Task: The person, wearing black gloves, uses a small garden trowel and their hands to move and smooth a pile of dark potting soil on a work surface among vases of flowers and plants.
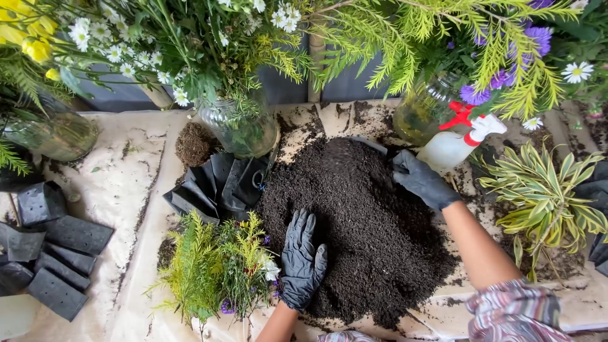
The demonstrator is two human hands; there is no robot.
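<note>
Head view, looking down at a tabletop (114, 190) covered in pale, soil-stained paper. A broad mound of dark potting soil (367, 240) occupies the centre. Both hands wear black gloves.

The left hand (303, 259) lies palm-down on the near-left flank of the mound, its fingers (304, 225) spread and pointing away from the body; they rest flat on the soil and grip nothing. The bulk of the mound lies ahead of and to the right of these fingers.

The right hand (421, 180) meets the far-right edge of the mound, fingers curled toward the soil. Whether they close on soil or on something beneath it cannot be told. From these fingers the mound lies to the left and toward the body.

The mound's long axis runs roughly from the far side to the near side, so the two hands sit at opposite corners of it, both touching it; the left hand is nearer its middle.

Just left of the left hand stands a small bunch of green sprigs and flowers (215, 269). Beyond that hand lie folded black planting bags (215, 187) and a glass jar of stems (240, 130). Just beyond the right hand lies a white spray bottle with a red trigger (453, 145); a striped-leaved plant (544, 196) lies to its right.
</note>
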